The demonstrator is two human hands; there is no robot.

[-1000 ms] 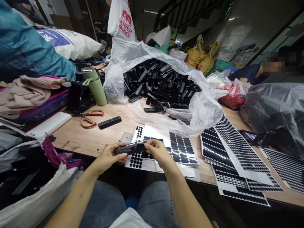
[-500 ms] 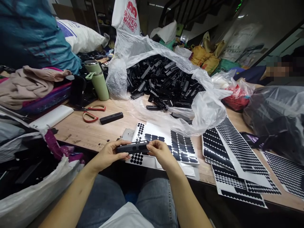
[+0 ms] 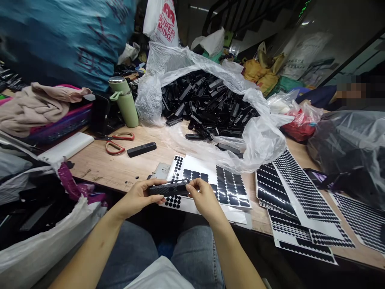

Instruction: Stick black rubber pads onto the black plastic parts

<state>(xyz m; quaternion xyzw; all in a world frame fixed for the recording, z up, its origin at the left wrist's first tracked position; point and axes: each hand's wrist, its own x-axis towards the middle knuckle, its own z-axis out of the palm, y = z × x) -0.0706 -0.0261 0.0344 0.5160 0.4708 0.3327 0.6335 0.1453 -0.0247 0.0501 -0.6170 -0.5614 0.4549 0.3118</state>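
Black part [image 3: 168, 188], one, between two hands [image 3: 136, 197] [image 3: 204, 198].

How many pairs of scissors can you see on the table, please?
1. The red-handled scissors lie on the wooden table, between the green bottle and the loose black part. Others could be hidden under the clutter.

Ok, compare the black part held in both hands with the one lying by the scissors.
The held black part is off the table, gripped at its ends by the left hand and right hand; the loose black part lies flat on the wood, untouched, right of the scissors. Both are long, narrow and black.
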